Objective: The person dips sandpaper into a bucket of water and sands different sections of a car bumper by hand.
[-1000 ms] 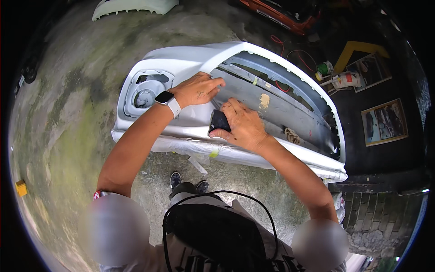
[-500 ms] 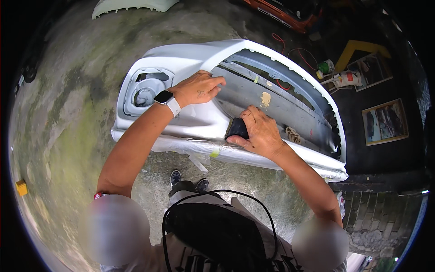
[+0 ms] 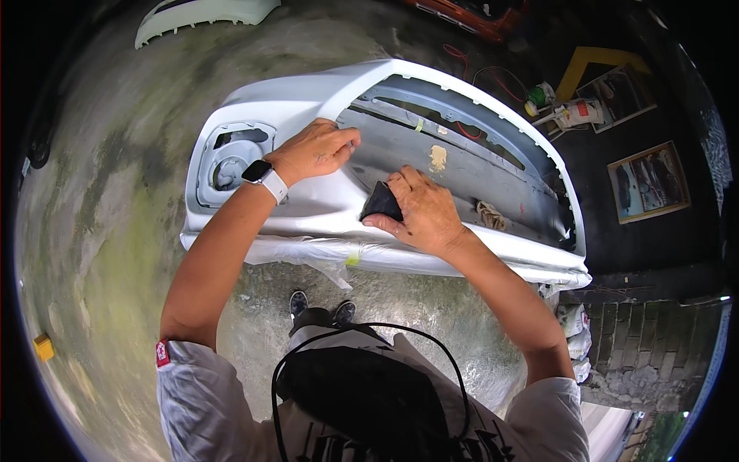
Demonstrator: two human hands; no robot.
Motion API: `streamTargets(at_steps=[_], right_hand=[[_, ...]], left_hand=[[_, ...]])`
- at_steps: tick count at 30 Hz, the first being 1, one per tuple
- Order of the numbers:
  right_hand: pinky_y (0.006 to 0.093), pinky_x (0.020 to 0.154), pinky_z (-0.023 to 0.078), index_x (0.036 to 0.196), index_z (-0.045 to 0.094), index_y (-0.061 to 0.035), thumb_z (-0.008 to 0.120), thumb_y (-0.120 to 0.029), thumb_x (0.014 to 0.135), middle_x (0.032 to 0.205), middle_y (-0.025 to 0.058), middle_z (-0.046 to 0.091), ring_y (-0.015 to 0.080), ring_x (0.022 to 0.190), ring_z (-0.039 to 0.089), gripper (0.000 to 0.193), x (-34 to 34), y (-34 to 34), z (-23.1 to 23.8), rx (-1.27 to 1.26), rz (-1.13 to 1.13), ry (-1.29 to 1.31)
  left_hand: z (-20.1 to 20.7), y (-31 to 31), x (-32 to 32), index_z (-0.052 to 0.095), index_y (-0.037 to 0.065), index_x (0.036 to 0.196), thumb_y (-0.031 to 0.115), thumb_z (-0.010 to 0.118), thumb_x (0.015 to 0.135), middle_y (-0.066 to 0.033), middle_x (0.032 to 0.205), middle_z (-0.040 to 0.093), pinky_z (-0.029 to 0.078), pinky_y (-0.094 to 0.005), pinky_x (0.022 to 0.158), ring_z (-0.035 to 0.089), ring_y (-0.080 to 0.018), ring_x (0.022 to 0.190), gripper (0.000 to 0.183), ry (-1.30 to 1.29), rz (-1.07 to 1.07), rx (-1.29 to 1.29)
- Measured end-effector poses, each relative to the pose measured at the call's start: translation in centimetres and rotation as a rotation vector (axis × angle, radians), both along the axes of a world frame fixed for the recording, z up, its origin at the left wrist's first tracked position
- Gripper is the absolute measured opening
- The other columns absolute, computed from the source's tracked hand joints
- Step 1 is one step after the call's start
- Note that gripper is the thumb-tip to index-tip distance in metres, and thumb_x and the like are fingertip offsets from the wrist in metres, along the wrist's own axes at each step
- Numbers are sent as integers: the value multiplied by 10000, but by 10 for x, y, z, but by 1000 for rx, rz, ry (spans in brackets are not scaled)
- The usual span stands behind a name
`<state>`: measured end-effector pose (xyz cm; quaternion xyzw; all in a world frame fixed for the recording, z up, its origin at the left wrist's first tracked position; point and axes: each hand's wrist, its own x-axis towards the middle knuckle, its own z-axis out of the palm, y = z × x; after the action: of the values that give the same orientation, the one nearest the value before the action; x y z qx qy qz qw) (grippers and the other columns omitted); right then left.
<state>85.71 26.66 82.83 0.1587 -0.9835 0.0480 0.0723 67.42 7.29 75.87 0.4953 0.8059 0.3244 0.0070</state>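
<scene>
A white car body panel (image 3: 304,102) lies across the middle of the view, with a large window-like opening at right and a recessed round opening at left. My left hand (image 3: 317,152), a watch on its wrist, rests on the panel with its fingers curled over the rim of the large opening. Closed around a black sanding block (image 3: 382,202) is my right hand (image 3: 426,209). The block sits tilted against the white surface at the opening's lower left corner; its working face is hidden. Plastic film (image 3: 308,252) covers the panel's near edge.
Inside the opening lies a crumpled rag (image 3: 491,216), near a beige patch (image 3: 437,159). Beyond the panel's right end are a white container (image 3: 579,114), a framed picture (image 3: 649,182) and a red hose (image 3: 456,52). A pale bumper (image 3: 204,17) lies at the far left.
My right hand has slid the sanding block slightly left along the panel, and its tilt has changed. My left hand keeps its place on the rim. The whole view has shifted a little.
</scene>
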Motion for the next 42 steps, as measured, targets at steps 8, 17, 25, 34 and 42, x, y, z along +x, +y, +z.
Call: streamTargets(at_steps=[8, 17, 25, 34, 42], right_hand=[[446, 805, 597, 1212, 614, -20, 786, -653, 798, 1075, 167, 650, 363, 1019, 700, 776, 48, 72, 12, -28, -177, -87], [467, 885, 577, 1211, 608, -24, 693, -668, 868, 1183, 179, 624, 363, 1109, 674, 735, 5, 22, -1, 26, -41, -86], [464, 865, 579, 1136, 607, -23, 781, -646, 808, 1082, 141, 598, 343, 1008, 663, 725, 99, 162, 7, 53, -132, -43], [466, 853, 569, 1159, 585, -53, 746, -557, 857, 1107, 142, 571, 329, 1051, 631, 609, 29, 41, -10, 2, 115, 131], [494, 914, 519, 1155, 602, -82, 778, -595, 812, 1076, 146, 583, 363, 1029, 626, 642, 95, 148, 6, 86, 23, 104]], left_hand=[[7, 7, 4, 678, 98, 1083, 140, 619, 946, -106, 889, 706, 485, -445, 946, 628, -323, 1014, 155, 8, -6, -33], [6, 11, 8, 680, 63, 973, 91, 695, 839, -100, 819, 700, 508, -441, 844, 637, -320, 900, 138, 11, 53, 17], [15, 12, 17, 677, 59, 954, 111, 705, 832, -99, 829, 690, 491, -427, 879, 631, -326, 902, 136, 21, 64, -47], [15, 22, 12, 696, 72, 929, 122, 687, 794, -112, 855, 725, 496, -436, 878, 644, -328, 912, 144, 34, 56, -87], [17, 13, 16, 687, 61, 943, 106, 675, 788, -101, 838, 703, 486, -415, 900, 624, -328, 916, 162, 9, 84, -103]])
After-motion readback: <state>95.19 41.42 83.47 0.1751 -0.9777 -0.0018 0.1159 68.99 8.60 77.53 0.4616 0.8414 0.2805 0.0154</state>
